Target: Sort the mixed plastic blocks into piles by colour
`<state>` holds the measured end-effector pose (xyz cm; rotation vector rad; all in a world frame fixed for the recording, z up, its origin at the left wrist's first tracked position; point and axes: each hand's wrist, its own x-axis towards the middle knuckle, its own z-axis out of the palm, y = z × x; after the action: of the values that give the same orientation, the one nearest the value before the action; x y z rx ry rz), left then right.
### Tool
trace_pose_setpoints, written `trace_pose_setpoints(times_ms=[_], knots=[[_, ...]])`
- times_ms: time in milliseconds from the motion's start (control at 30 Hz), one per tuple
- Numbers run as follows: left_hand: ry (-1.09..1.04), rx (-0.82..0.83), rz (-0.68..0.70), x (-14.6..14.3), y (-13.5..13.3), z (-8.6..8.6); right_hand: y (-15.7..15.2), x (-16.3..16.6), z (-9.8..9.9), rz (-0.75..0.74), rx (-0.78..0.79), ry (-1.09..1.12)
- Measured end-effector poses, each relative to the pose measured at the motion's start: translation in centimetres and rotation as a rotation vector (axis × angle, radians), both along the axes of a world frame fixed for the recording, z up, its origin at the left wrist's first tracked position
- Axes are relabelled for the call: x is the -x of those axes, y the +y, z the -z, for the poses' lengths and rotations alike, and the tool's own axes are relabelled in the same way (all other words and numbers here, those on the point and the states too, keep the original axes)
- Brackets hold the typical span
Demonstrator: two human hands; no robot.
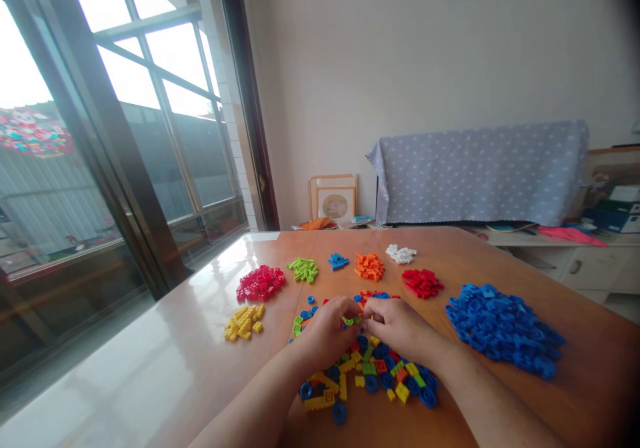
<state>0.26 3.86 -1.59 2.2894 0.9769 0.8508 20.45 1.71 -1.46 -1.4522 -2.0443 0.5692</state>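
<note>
Over a mixed pile of toy bricks (369,368) in yellow, blue, green, orange and red, my two hands meet at the fingertips. My left hand (330,328) is curled around some light green bricks (350,320). My right hand (397,321) is closed in a pinch right beside them; what its fingertips hold, if anything, is hidden. Blue ring-shaped pieces (339,413) lie among the bricks below my wrists. Part of the pile is covered by my hands and forearms.
Sorted heaps ring the mixed pile: yellow (244,322), pinkish red (261,283), light green (303,269), small blue (339,261), orange (369,267), white (401,254), red (423,283) and large blue (503,328). They share a glossy wooden table (185,368).
</note>
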Motion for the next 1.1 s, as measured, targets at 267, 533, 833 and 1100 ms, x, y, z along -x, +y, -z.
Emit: trace_pose_setpoints(times_ms=[267, 533, 833, 1100], knots=[[0.053, -0.046, -0.046, 0.2, 0.3, 0.3, 0.2, -0.1, 0.1, 0.010, 0.003, -0.037], [-0.014, -0.115, -0.154, 1.0, 1.6, 0.4, -0.2, -0.4, -0.3, 0.057, 0.021, -0.045], [-0.037, -0.137, -0.345, 2.8, 3.8, 1.2, 0.1, -1.1, 0.2, 0.090, 0.021, -0.088], [-0.155, -0.044, -0.528, 5.5, 6.4, 1.9, -0.2, -1.3, -0.8, 0.118, 0.026, -0.118]])
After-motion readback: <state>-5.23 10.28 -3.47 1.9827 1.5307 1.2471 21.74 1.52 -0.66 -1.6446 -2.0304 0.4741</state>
